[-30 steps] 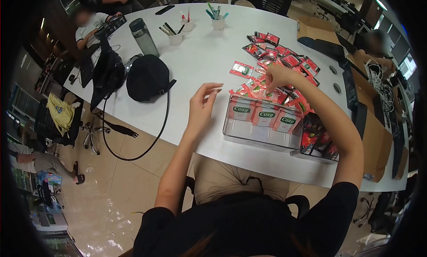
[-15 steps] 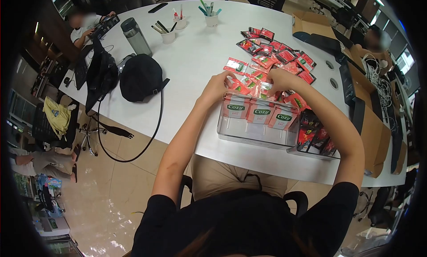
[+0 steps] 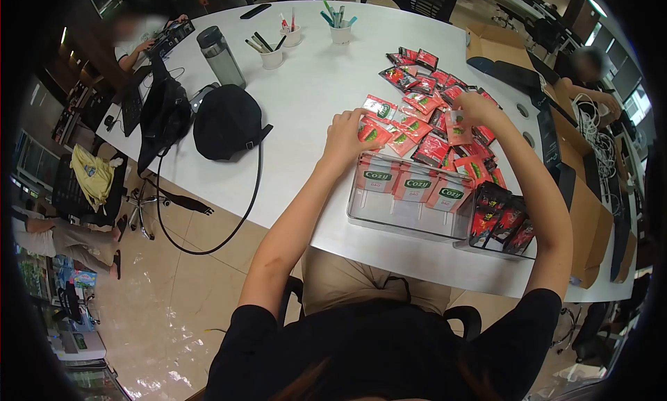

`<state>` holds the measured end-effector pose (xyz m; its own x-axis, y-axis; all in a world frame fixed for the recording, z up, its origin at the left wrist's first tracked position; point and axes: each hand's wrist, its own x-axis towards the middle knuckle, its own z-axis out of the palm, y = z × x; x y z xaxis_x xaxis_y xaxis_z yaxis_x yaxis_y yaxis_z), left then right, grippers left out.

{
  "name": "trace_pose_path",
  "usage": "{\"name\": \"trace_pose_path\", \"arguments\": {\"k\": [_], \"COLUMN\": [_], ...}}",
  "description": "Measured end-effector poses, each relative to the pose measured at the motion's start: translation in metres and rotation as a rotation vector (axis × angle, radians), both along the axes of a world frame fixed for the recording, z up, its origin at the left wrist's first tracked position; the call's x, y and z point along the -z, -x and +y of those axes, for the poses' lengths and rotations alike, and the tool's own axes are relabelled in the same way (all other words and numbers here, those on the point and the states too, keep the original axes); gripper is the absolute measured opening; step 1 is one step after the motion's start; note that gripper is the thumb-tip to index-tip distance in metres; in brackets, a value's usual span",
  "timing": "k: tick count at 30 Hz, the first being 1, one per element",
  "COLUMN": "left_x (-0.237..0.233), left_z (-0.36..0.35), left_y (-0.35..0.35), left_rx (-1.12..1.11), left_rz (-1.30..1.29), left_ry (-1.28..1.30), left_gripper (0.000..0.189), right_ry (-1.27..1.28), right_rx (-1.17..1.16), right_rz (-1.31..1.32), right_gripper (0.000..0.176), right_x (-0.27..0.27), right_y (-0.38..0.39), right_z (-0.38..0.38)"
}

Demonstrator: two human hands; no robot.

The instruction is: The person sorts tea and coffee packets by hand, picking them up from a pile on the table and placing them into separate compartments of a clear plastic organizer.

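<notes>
My left hand (image 3: 345, 138) is at the near-left edge of the sachet pile, thumb and fingers curled around a red-and-green tea bag sachet (image 3: 373, 134). Over the right part of the pile, my right hand (image 3: 478, 111) pinches a pale red tea bag sachet (image 3: 458, 129), which hangs down from the fingertips. Just in front of my hands stands a clear plastic box (image 3: 410, 218) with a row of "Cozy" tea bag sachets (image 3: 415, 184) upright along its far side. Beside it, a second clear box (image 3: 464, 245) holds black-and-red sachets (image 3: 501, 224).
More red and black sachets (image 3: 424, 84) lie loose beyond my hands. To the left are a black cap (image 3: 226, 122), a grey bottle (image 3: 221, 57) and a black bag (image 3: 165, 106). Pen cups (image 3: 340, 34) stand farther back. Open cardboard boxes (image 3: 587, 224) and white cables (image 3: 599, 140) lie at right.
My right hand has moved right and away from me, over the pile, and a sachet now hangs from it. My left hand stays near the pile's left edge. The view has shifted slightly.
</notes>
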<state>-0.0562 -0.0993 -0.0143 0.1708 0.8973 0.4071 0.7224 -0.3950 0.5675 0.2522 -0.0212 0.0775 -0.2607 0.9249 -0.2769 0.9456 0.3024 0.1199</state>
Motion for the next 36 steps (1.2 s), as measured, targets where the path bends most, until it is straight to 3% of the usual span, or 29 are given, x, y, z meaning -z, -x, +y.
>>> {"name": "trace_pose_path", "arguments": {"k": [4, 8, 15, 18, 21, 25, 27, 32, 35, 36], "left_x": [0.011, 0.001, -0.007, -0.005, -0.008, -0.003, -0.006, -0.022, -0.023, -0.025], "left_z": [0.009, 0.006, 0.01, 0.014, 0.012, 0.015, 0.012, 0.002, 0.0, -0.002], "left_y": [0.001, 0.004, 0.009, 0.01, 0.01, 0.012, 0.01, 0.009, 0.005, 0.003], "left_rx": [0.082, 0.05, -0.045, -0.054, -0.027, -0.071, -0.121, -0.138, -0.176, -0.182], "left_rz": [-0.213, -0.287, -0.421, -0.495, -0.56, -0.48, -0.509, -0.563, -0.574, -0.603], "left_ry": [0.092, 0.144, 0.099, 0.039, -0.005, -0.061, 0.032, 0.029, -0.017, -0.016], "left_gripper": [0.066, 0.065, 0.045, 0.037, 0.04, 0.049, 0.054, 0.056, 0.046, 0.043], "right_ry": [-0.302, -0.161, -0.397, -0.364, -0.188, 0.428, 0.325, 0.168, 0.022, -0.043], "right_rx": [-0.112, 0.009, -0.257, -0.116, 0.028, -0.115, -0.27, -0.191, -0.112, -0.235], "right_rz": [0.166, 0.143, 0.13, 0.153, 0.349, 0.679, 0.691, 0.691, 0.471, 0.498], "right_gripper": [0.027, 0.029, 0.026, 0.021, 0.021, 0.04, 0.041, 0.042, 0.041, 0.038], "right_x": [0.011, 0.027, 0.059, 0.042, -0.001, -0.002, 0.023, 0.026, 0.03, 0.036], "right_y": [0.033, 0.067, 0.067, 0.066, 0.072, 0.07, 0.063, 0.046, 0.042, 0.041], "right_z": [-0.003, 0.007, 0.017, 0.021, 0.009, -0.005, -0.006, 0.009, 0.024, 0.028]}}
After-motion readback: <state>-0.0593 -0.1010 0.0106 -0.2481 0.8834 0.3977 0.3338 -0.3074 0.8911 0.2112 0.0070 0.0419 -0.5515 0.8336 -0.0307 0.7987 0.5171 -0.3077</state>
